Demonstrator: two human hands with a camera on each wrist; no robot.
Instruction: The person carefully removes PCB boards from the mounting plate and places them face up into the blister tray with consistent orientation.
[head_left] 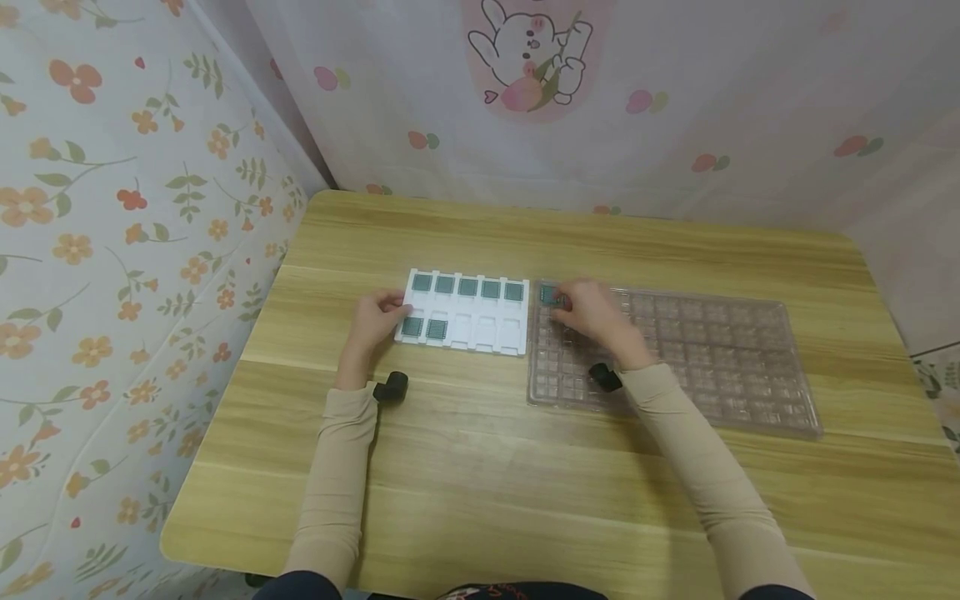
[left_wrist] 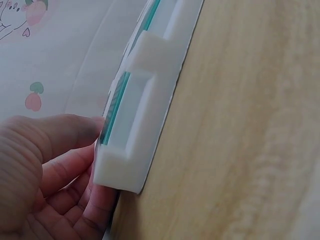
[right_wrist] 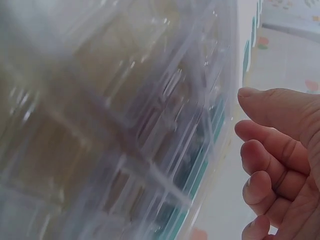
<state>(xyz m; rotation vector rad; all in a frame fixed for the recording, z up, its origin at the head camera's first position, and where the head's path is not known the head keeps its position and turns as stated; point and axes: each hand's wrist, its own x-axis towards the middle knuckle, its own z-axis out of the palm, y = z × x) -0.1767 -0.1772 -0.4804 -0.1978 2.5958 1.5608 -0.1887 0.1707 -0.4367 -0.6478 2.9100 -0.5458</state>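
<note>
My left hand (head_left: 372, 321) holds the left edge of a white tray (head_left: 487, 309), its thumb on top and curled fingers at the side and below. Flat green square pieces (head_left: 468, 287) fill the tray's far row, and two more green squares (head_left: 437, 329) sit at the left of the near row. Over the far left corner of a clear plastic compartment tray (head_left: 720, 358) is my right hand (head_left: 596, 312), beside a green square (head_left: 549, 293) lying there. The right wrist view shows its thumb and loosely bent fingers apart, with nothing between them.
Both trays lie side by side on a wooden table (head_left: 465, 467), the clear one to the right. A black wrist camera (head_left: 392, 387) is strapped to the left wrist, another black camera (head_left: 604, 377) to the right. Patterned curtains (head_left: 420, 92) hang behind and at the left.
</note>
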